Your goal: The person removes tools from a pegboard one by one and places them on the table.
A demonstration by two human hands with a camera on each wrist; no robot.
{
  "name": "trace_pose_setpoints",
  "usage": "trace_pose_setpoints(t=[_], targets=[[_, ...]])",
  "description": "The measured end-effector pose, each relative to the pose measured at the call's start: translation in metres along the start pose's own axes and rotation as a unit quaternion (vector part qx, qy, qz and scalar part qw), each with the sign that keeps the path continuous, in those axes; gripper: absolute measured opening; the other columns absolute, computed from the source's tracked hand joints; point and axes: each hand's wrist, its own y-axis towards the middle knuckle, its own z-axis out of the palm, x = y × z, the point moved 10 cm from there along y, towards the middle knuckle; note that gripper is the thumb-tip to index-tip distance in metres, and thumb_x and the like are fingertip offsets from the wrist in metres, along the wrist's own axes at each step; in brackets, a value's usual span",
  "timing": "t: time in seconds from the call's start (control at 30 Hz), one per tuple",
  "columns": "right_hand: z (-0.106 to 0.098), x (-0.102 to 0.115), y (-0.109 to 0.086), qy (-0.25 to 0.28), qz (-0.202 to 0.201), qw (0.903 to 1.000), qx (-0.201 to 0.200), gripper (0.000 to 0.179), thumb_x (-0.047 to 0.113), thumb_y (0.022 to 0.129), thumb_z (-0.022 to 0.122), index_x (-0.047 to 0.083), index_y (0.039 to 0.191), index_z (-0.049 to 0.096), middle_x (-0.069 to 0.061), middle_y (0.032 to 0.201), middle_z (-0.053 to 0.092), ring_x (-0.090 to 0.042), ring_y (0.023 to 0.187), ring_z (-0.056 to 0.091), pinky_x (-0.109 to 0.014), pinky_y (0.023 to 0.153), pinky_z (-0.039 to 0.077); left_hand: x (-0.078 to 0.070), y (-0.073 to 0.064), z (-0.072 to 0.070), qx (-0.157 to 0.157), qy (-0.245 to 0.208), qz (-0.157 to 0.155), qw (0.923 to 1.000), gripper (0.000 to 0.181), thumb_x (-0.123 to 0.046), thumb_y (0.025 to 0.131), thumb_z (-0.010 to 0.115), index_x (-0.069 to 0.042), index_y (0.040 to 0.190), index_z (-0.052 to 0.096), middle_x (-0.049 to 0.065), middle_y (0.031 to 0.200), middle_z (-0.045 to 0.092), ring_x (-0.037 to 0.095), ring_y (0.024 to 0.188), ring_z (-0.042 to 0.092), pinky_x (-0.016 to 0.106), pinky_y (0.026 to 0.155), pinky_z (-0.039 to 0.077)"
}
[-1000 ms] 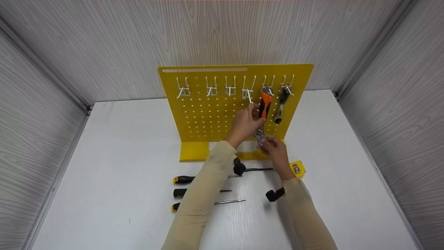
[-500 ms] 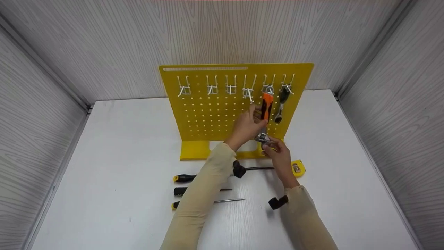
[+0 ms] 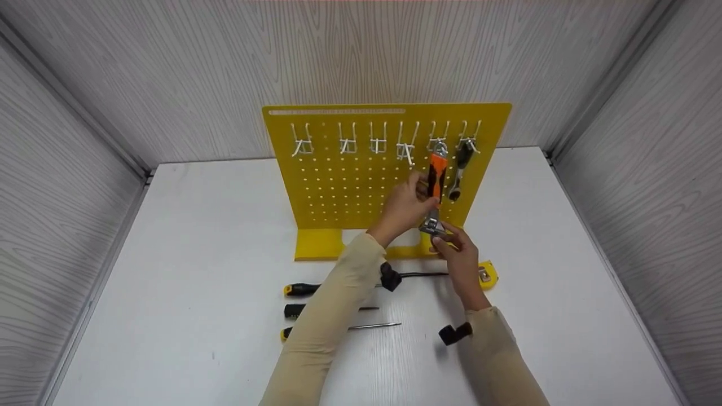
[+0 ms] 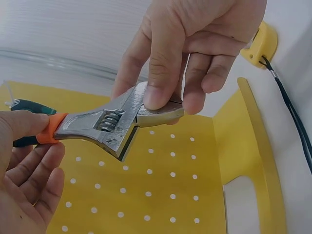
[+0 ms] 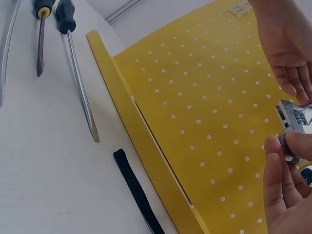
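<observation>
An adjustable wrench (image 3: 436, 175) with an orange and black handle hangs head down in front of the yellow pegboard (image 3: 344, 197). Its end ring is at the second hook from the right; whether the ring sits on the hook I cannot tell. My left hand (image 3: 403, 206) pinches the handle near the steel neck, thumb in front. Below it, my right hand (image 3: 459, 251) pinches the wrench's jaw end between thumb and fingers, as the left wrist view shows closely. To the right, a ratchet wrench (image 3: 461, 169) with a dark handle hangs from the rightmost hook.
Several white hooks (image 3: 345, 144) line the board's top. Screwdrivers (image 3: 302, 289) lie on the white table (image 3: 214, 254), partly behind my left forearm. A yellow tape measure (image 3: 486, 274) with a black strap (image 5: 136, 190) lies beside my right wrist.
The wrench has shifted slightly right, its head lower and closer to me, and both hands have moved along with it. My right forearm has drawn back a little. Both grips persist.
</observation>
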Motion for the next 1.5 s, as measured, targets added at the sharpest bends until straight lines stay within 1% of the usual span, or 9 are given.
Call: trace_pose_setpoints(t=[0.3, 0.47, 0.63, 0.77, 0.93, 1.0, 1.17, 1.33, 1.5], targets=[[-0.001, 0.006, -0.005, 0.005, -0.025, 0.9997, -0.005, 0.037, 0.012, 0.095, 0.060, 0.019, 0.131, 0.058, -0.002, 0.096, 0.062, -0.017, 0.084, 0.070, -0.040, 0.087, 0.055, -0.003, -0.004, -0.001, -0.006, -0.030, 0.012, 0.9995, 0.037, -0.016, 0.091, 0.066, -0.010, 0.124, 0.049, 0.008, 0.108, 0.067, 0.016, 0.094, 0.065, 0.027, 0.084, 0.053], [-0.003, 0.007, -0.007, 0.010, -0.026, 0.9996, -0.009, 0.036, 0.010, 0.094, 0.061, 0.020, 0.129, 0.059, -0.003, 0.097, 0.062, -0.022, 0.087, 0.070, -0.038, 0.084, 0.056, -0.008, -0.009, 0.000, -0.005, -0.013, 0.026, 0.9996, 0.035, -0.019, 0.091, 0.066, -0.011, 0.122, 0.051, 0.006, 0.107, 0.067, 0.015, 0.095, 0.065, 0.025, 0.083, 0.053], [-0.006, 0.006, -0.010, 0.018, -0.026, 0.9994, -0.012, 0.035, 0.010, 0.095, 0.060, 0.021, 0.128, 0.060, -0.005, 0.099, 0.061, -0.013, 0.082, 0.069, -0.031, 0.078, 0.058, -0.009, -0.014, 0.001, -0.009, 0.001, 0.025, 0.9996, 0.037, -0.023, 0.091, 0.067, -0.013, 0.124, 0.052, 0.003, 0.106, 0.068, 0.012, 0.095, 0.064, 0.025, 0.082, 0.052], [-0.007, 0.004, -0.012, 0.007, -0.018, 0.9998, -0.010, 0.035, 0.012, 0.095, 0.060, 0.023, 0.128, 0.059, -0.005, 0.101, 0.061, -0.018, 0.087, 0.068, -0.027, 0.076, 0.057, -0.009, -0.018, 0.001, -0.012, -0.006, 0.024, 0.9996, 0.037, -0.023, 0.091, 0.067, -0.013, 0.123, 0.053, 0.003, 0.106, 0.068, 0.013, 0.095, 0.064, 0.025, 0.083, 0.052], [-0.007, 0.005, -0.015, 0.003, -0.026, 0.9997, -0.001, 0.035, 0.009, 0.095, 0.059, 0.020, 0.129, 0.057, -0.003, 0.101, 0.062, -0.033, 0.096, 0.063, -0.026, 0.078, 0.056, -0.010, -0.022, 0.000, -0.016, -0.019, 0.035, 0.9991, 0.035, -0.022, 0.091, 0.068, -0.012, 0.121, 0.053, 0.004, 0.106, 0.068, 0.014, 0.095, 0.064, 0.025, 0.083, 0.053], [-0.007, 0.007, -0.018, -0.004, -0.038, 0.9993, 0.003, 0.035, 0.009, 0.095, 0.059, 0.018, 0.129, 0.057, -0.002, 0.101, 0.062, -0.032, 0.098, 0.062, -0.025, 0.079, 0.056, -0.009, -0.025, -0.001, -0.017, -0.028, 0.036, 0.9988, 0.034, -0.022, 0.091, 0.068, -0.012, 0.121, 0.054, 0.004, 0.105, 0.068, 0.013, 0.094, 0.064, 0.024, 0.082, 0.053], [-0.010, 0.011, -0.026, -0.014, -0.061, 0.9980, 0.011, 0.035, 0.016, 0.095, 0.061, 0.014, 0.129, 0.057, 0.000, 0.103, 0.063, -0.018, 0.098, 0.062, -0.022, 0.086, 0.053, -0.005, -0.029, 0.001, -0.016, -0.056, 0.037, 0.9976, 0.035, -0.023, 0.089, 0.069, -0.012, 0.119, 0.054, 0.004, 0.103, 0.068, 0.012, 0.091, 0.064, 0.024, 0.081, 0.052], [-0.016, 0.006, -0.034, 0.009, -0.051, 0.9985, 0.018, 0.037, 0.013, 0.095, 0.060, 0.012, 0.132, 0.056, -0.002, 0.105, 0.063, -0.014, 0.097, 0.066, -0.024, 0.088, 0.054, 0.001, -0.034, 0.006, -0.012, -0.079, 0.032, 0.9963, 0.037, -0.024, 0.088, 0.071, -0.011, 0.119, 0.053, 0.004, 0.103, 0.068, 0.010, 0.089, 0.064, 0.022, 0.081, 0.052], [-0.025, 0.002, -0.041, 0.008, -0.036, 0.9993, 0.012, 0.038, 0.009, 0.095, 0.060, 0.012, 0.132, 0.056, -0.004, 0.101, 0.062, -0.014, 0.089, 0.068, -0.027, 0.079, 0.057, 0.007, -0.039, 0.010, -0.012, -0.114, 0.025, 0.9931, 0.039, -0.024, 0.088, 0.071, -0.010, 0.119, 0.052, 0.007, 0.103, 0.069, 0.012, 0.089, 0.065, 0.023, 0.081, 0.054]])
